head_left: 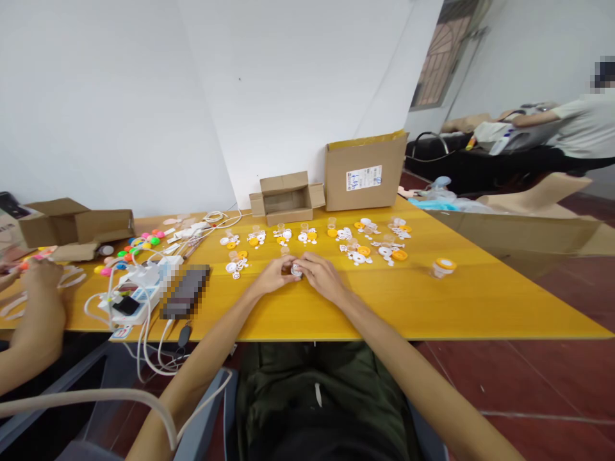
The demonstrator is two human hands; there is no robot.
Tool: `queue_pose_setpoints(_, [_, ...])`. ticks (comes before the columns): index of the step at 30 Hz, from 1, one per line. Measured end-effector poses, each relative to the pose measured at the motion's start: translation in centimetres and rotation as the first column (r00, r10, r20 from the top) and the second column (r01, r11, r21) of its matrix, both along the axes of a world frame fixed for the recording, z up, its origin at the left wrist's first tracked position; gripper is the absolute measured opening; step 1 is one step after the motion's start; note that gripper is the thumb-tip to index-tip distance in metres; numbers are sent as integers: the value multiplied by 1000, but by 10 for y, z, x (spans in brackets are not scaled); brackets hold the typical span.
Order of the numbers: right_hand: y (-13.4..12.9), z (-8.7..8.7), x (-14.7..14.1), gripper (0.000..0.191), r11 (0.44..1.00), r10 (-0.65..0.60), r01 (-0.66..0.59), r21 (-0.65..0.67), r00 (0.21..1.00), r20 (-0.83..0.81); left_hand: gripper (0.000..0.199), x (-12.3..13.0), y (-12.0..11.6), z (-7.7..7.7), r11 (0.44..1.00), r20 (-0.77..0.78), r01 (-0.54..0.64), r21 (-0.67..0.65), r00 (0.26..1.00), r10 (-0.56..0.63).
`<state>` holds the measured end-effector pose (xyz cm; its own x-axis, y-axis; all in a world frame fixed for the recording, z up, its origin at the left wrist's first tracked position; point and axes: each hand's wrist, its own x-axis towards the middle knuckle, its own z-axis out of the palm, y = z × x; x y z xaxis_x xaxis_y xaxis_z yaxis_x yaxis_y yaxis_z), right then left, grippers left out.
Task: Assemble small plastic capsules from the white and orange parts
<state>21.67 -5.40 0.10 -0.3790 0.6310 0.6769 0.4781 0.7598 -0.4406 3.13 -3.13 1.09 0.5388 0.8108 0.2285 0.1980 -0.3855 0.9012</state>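
Note:
Close together above the table, my left hand (275, 275) and my right hand (323, 276) meet around a small white piece with dark dots, which looks like a die (296, 269). My left fingers curl round its left side, and something pale beneath it is mostly hidden. The fingers of my right hand pinch at it from the right. Past my hands lie several small groups of parts: clear plastic cups (332, 223), yellow rings or lids (364, 250), white discs (356, 257) and dotted dice (236, 276). To the right stands a clear jar with a yellow lid (442, 266).
An open cardboard box (287, 206) and a taller closed carton (366, 171) stand against the wall. Leftward are a phone (186, 291), a power strip (148, 291) with tangled cables, and colourful balls (144, 243). Another person's hand (43, 275) works at far left.

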Motion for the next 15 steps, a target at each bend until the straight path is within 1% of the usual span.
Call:
queue_pose_setpoints(9, [3, -2, 0, 32, 1000, -19, 18, 18, 998, 52, 29, 1, 0, 0, 1000, 17, -1, -11, 1000, 1])
queue_pose_setpoints(12, [4, -5, 0, 30, 999, -29, 27, 28, 997, 65, 30, 1, 0, 1, 1000, 22, 1, -16, 1000, -1])
queue_pose_setpoints(15, [5, -7, 0, 26, 997, -67, 64, 43, 994, 82, 32, 1, 0, -1, 1000, 18, -9, -19, 1000, 9])
